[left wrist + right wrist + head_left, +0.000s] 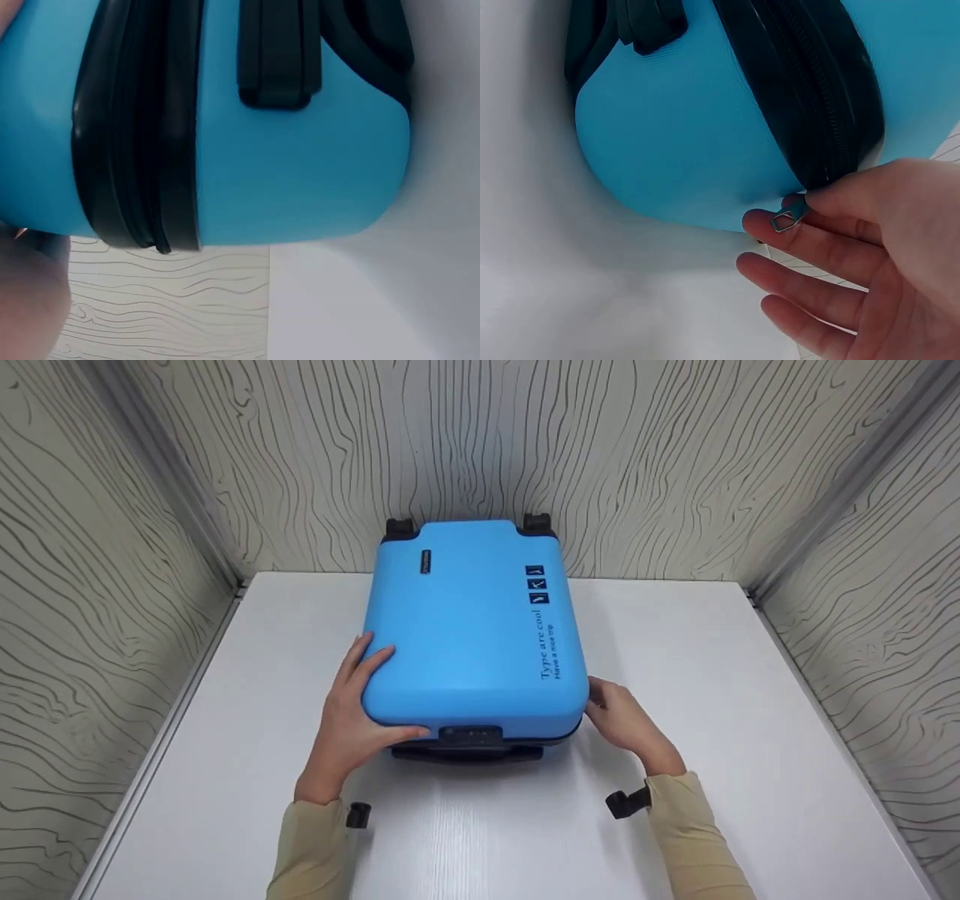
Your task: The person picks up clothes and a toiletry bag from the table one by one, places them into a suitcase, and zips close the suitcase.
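A bright blue hard-shell suitcase [465,622] lies flat on the white table, its wheels toward the back wall and its black handle [469,754] toward me. My left hand [349,716] rests on its near left corner, fingers on the top shell and thumb along the front edge beside the dark lock [470,735]. At the near right corner, my right hand [619,716] pinches a small metal zipper pull [787,217] between thumb and forefinger, the other fingers spread loosely. In the right wrist view the black zipper band [810,82] runs down to that pull.
The white table [712,675] extends on both sides of the suitcase. Wood-grain panels [450,435] stand behind it and at left and right. Black wheels [536,523] sit near the back panel. A black camera mount [626,802] projects from the right sleeve.
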Available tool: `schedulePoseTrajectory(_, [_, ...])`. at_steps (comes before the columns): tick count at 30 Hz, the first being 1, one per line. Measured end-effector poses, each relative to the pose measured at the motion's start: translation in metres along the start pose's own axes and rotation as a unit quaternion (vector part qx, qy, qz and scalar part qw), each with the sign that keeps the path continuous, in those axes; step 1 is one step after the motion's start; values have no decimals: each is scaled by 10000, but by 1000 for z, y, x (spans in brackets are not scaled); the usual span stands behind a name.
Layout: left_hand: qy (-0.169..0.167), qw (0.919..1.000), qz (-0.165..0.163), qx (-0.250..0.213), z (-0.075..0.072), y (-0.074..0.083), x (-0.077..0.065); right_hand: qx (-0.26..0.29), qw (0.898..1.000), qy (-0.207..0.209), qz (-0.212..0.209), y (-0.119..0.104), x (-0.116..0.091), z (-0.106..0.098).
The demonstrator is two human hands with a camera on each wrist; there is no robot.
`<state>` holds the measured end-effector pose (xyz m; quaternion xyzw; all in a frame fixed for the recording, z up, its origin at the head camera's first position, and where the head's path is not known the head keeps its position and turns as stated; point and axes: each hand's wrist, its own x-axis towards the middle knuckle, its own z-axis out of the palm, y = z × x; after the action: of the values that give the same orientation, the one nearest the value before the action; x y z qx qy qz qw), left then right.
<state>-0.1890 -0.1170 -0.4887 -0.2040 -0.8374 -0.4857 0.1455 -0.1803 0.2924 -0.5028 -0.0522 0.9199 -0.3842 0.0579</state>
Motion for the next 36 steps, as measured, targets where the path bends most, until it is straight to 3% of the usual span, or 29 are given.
schedulePoseTrajectory(11, [130, 9965, 461, 681, -3, -2, 0, -760, 9962, 173, -380, -4, -4, 4])
schedulePoseTrajectory(24, [346, 9960, 575, 588, -3, -7, 0, -1371, 9890, 10, -563, -11, -24, -3])
schedulePoseTrajectory(36, [384, 9962, 589, 512, -1, -8, 0, -1708, 9825, -107, -733, -19, -52, 3])
